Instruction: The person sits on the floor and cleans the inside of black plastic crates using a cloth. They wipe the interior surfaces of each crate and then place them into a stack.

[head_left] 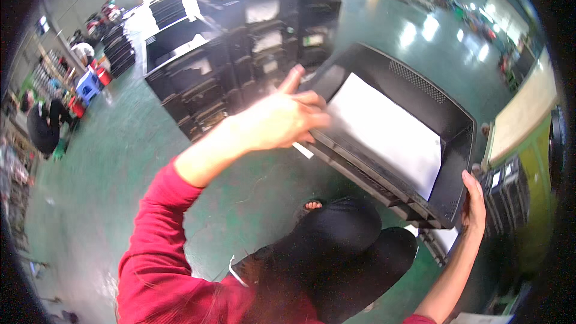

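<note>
A black plastic crate (432,84) hangs tilted in front of me, its right end lower and nearer than its left. Inside it lies a white sheet of paper (390,132). My left hand (288,117) is at the crate's left end, fingers bent over the rim and somewhat blurred. At the opposite end my right hand (474,201) grips the wall, the thumb up along the rim and the other fingers mostly hidden. My legs (336,252), in black trousers, are below the crate.
Stacked black crates (198,78) stand ahead to the left, some with pale papers on their fronts. More dark crates (507,195) are piled at the right. Farther left, a person (45,123) sits low near a blue stool (89,87) and red buckets. The floor (120,186) is green.
</note>
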Available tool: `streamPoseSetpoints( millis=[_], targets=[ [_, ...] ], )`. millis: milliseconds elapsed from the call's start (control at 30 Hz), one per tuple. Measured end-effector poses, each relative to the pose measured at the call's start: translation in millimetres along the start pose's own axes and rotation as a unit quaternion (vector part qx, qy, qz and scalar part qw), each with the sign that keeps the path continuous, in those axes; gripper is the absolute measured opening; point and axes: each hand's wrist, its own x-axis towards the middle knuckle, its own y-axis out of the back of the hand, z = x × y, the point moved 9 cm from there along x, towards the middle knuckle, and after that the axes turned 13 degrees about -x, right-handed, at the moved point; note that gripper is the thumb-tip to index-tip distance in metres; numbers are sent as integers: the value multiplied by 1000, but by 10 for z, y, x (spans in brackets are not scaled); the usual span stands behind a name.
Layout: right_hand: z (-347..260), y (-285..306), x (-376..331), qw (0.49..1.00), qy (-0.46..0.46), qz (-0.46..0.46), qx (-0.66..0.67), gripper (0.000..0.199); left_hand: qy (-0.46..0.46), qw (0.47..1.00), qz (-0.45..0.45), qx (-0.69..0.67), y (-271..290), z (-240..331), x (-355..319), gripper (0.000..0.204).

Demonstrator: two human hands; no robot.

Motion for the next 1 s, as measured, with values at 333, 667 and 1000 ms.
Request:
streamPoseSetpoints(
  millis=[333,667,1000],
  targets=[
    [-2310,-2918,-1039,911,126,-344,191,68,283,742,604,70,2250,-1004,-3040,75],
    [-3199,-5261,-1570,888,156,-401,165,62,518,705,483,-39,703,-2613,-3745,102],
    [-2912,-6175,-1322,871,23,-427,243,66,541,697,470,16,673,-2499,-3831,64]
  ],
)
